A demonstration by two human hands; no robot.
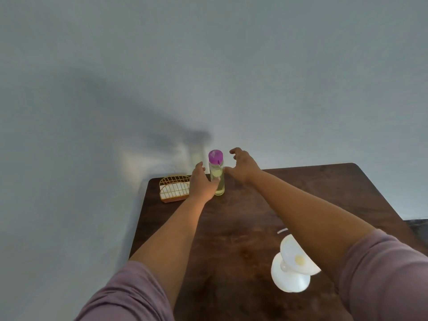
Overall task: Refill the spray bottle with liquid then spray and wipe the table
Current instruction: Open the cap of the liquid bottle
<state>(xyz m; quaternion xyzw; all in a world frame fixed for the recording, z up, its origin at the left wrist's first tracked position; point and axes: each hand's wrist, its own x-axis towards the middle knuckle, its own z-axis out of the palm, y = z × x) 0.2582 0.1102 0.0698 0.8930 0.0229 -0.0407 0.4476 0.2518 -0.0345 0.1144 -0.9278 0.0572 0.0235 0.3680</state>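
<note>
Bottle with a purple cap stands upright near the far edge of the dark wooden table, its clear round body holding a pale yellow-green liquid. Both arms reach forward across the table toward it, forearms bare and mauve sleeves pushed up near the elbows. The left hand comes in from the left with its back to the camera, fingers fairly straight and close together, lying against or just in front of the bottle's lower left side; whether it actually grips the bottle cannot be told from this angle. The right hand hovers on the right at cap height, fingers spread and curled like a claw, thumb pointing toward the bottle's shoulder and close to the glass, the grasp wide and holding nothing. Just left of the bottle, touching the left hand's outline in the view, sits a gold wire rack with an arched front, a pale folded cloth or sponge inside it and a reddish base. Near the front right of the table, partly hidden under the right forearm, stands a white plastic funnel with a wide smooth bowl showing a yellowish spot, resting above a rounded white shape whose nature is unclear. The tabletop is dark brown with a mottled grain and rounded corners, set against a plain pale grey-blue wall.
</note>
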